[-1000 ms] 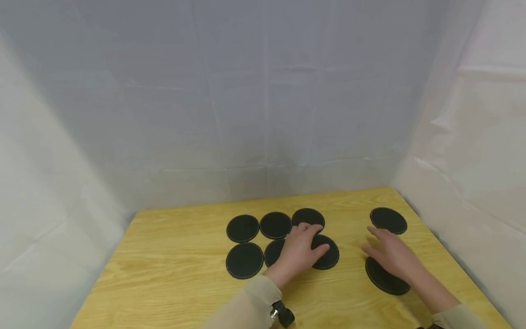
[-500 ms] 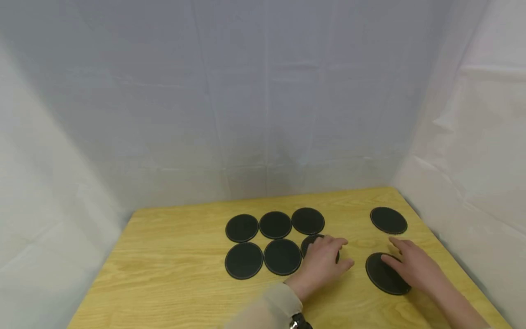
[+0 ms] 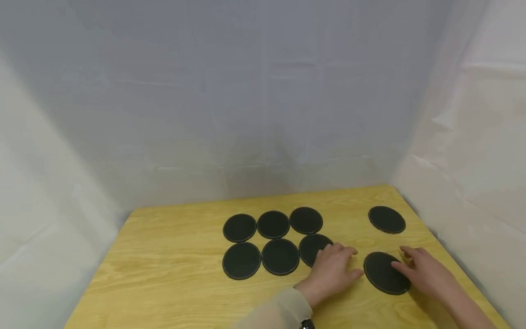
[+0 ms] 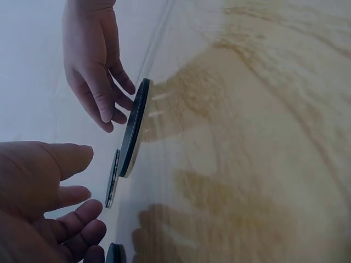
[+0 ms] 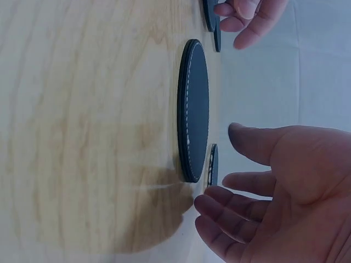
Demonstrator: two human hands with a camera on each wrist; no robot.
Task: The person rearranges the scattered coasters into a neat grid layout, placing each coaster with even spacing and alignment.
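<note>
From the head view I see my left hand lying relaxed and open over the near right corner of a block of six black round coasters, its fingers loosely spread and covering part of the front right coaster without gripping it. My right hand is also open, fingers straight and slightly fanned, with the fingertips at the right edge of a separate coaster that lies flat on the tabletop between my two hands. In the right wrist view that coaster sits flat on the wood just beside my spread fingers, and I cannot tell whether they touch it. The left wrist view shows the same coaster edge-on, with the right hand just behind it. One more coaster lies alone near the far right corner, well apart from the block. A beige sleeve covers my left forearm.
</note>
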